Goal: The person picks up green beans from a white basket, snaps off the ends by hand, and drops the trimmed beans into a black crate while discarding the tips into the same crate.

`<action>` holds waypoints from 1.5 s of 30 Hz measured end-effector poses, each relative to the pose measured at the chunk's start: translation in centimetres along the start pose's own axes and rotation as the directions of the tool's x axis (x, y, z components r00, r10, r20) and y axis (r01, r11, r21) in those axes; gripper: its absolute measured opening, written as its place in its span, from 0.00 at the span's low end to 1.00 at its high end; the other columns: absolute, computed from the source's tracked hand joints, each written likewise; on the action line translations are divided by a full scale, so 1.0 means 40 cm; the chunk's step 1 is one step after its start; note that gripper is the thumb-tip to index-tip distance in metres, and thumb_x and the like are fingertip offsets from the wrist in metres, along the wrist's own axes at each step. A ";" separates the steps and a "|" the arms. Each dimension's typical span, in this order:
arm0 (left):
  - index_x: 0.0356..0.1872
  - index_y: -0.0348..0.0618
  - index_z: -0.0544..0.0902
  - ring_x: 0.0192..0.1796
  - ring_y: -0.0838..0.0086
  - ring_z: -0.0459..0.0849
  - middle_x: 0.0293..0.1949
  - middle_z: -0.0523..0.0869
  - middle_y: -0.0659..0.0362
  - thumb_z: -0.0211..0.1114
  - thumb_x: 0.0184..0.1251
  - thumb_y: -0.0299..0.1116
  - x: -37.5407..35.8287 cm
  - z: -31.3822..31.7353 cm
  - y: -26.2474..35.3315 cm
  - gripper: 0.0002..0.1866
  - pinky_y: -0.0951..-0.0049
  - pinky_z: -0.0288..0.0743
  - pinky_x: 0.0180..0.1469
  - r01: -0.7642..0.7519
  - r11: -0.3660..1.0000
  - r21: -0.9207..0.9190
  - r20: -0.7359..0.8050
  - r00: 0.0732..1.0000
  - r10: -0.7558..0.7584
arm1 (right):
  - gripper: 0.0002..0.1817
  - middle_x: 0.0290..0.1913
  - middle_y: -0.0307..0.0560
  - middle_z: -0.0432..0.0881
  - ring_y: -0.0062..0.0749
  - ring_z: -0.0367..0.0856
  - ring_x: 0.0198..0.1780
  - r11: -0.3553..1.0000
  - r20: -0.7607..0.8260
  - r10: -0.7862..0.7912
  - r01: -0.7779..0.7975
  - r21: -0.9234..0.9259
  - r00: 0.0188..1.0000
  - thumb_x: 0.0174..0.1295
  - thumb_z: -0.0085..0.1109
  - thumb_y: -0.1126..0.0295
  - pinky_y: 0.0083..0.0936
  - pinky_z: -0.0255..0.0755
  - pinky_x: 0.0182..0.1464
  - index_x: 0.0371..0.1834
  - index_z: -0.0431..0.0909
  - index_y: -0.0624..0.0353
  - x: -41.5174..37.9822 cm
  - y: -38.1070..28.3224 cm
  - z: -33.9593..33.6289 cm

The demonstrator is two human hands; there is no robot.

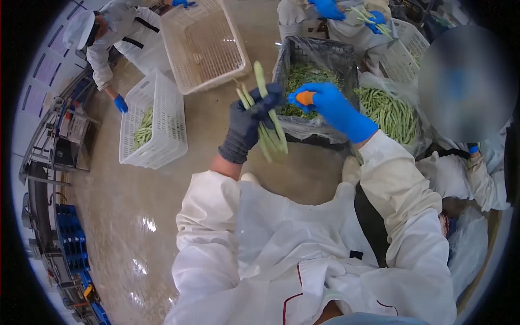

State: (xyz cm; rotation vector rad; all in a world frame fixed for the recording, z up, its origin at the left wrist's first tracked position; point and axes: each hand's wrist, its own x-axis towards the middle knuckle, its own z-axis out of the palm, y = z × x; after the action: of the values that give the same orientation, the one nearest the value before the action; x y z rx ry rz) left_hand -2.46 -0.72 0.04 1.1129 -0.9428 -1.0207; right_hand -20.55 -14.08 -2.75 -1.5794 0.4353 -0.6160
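Note:
My left hand (250,120), in a dark grey glove, is closed around several long green beans (277,130) that stick out above and below the fist. Just to its right, my right hand (333,108) wears a blue glove and grips a small tool with an orange handle (305,98); whatever blade it has cannot be made out. Behind both hands stands a black crate (316,47) lined with clear plastic, holding green trimmings (309,78). To its right lies a heap of green beans (387,112) in a plastic-lined container.
An empty white crate (238,71) is tilted at the top centre. Left of it, another white crate (169,125) holds some beans. A co-worker (116,38) leans in at the upper left; another person's blue-gloved hands (374,21) hold beans at the top. Metal racks line the left wall.

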 end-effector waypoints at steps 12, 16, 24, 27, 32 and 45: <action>0.46 0.35 0.81 0.19 0.71 0.79 0.30 0.85 0.54 0.69 0.63 0.33 0.088 -0.269 0.003 0.15 0.73 0.74 0.20 -0.054 0.992 -0.115 -0.410 0.912 0.002 | 0.22 0.50 0.62 0.81 0.55 0.80 0.52 0.476 -0.189 -0.083 -0.128 -0.870 0.978 0.54 0.60 0.68 0.46 0.74 0.54 0.55 0.80 0.56 -0.023 0.080 -0.119; 0.47 0.37 0.76 0.21 0.61 0.80 0.27 0.82 0.49 0.72 0.60 0.39 0.148 -0.455 -0.041 0.21 0.65 0.77 0.20 0.095 0.972 -0.216 -0.751 0.620 -0.227 | 0.21 0.48 0.60 0.83 0.55 0.81 0.50 0.444 -0.144 0.037 -0.145 -0.884 0.989 0.54 0.60 0.65 0.45 0.74 0.54 0.53 0.81 0.56 -0.021 0.092 -0.109; 0.55 0.43 0.76 0.27 0.75 0.78 0.47 0.85 0.52 0.61 0.71 0.40 0.101 -0.280 -0.013 0.17 0.72 0.77 0.32 0.103 0.924 -0.368 -0.278 0.936 -0.215 | 0.21 0.48 0.56 0.85 0.41 0.85 0.46 0.815 0.031 0.041 -0.015 -0.580 0.999 0.56 0.58 0.68 0.33 0.76 0.51 0.54 0.82 0.57 0.001 0.074 -0.011; 0.56 0.39 0.76 0.29 0.80 0.78 0.49 0.85 0.55 0.60 0.71 0.44 0.093 -0.196 -0.007 0.21 0.74 0.77 0.35 0.129 0.872 -0.471 -0.070 0.981 -0.183 | 0.23 0.46 0.52 0.86 0.30 0.84 0.44 0.950 0.105 0.052 -0.017 -0.311 0.993 0.61 0.60 0.68 0.28 0.76 0.51 0.61 0.77 0.58 0.009 0.047 0.079; 0.56 0.39 0.76 0.35 0.76 0.80 0.53 0.83 0.53 0.59 0.72 0.44 0.084 -0.088 -0.019 0.21 0.71 0.79 0.41 0.082 0.851 -0.518 -0.044 0.992 -0.122 | 0.21 0.42 0.49 0.86 0.26 0.82 0.39 0.999 0.207 0.043 -0.036 -0.040 0.977 0.68 0.58 0.60 0.26 0.77 0.45 0.57 0.76 0.63 -0.009 0.028 0.194; 0.62 0.35 0.70 0.49 0.61 0.85 0.54 0.82 0.49 0.61 0.68 0.27 0.057 -0.039 -0.041 0.23 0.63 0.82 0.51 -0.018 0.981 -0.194 -0.001 1.000 0.018 | 0.17 0.30 0.49 0.84 0.30 0.82 0.30 0.947 -0.110 0.012 -0.046 -0.317 0.994 0.66 0.58 0.59 0.32 0.74 0.34 0.46 0.80 0.63 -0.033 0.069 0.144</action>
State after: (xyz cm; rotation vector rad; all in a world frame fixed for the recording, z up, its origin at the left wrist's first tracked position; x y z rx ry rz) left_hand -0.64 -2.76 -1.68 0.9399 -0.8328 -1.0743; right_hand -17.81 -9.05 -5.87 -1.8490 0.6646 -0.6325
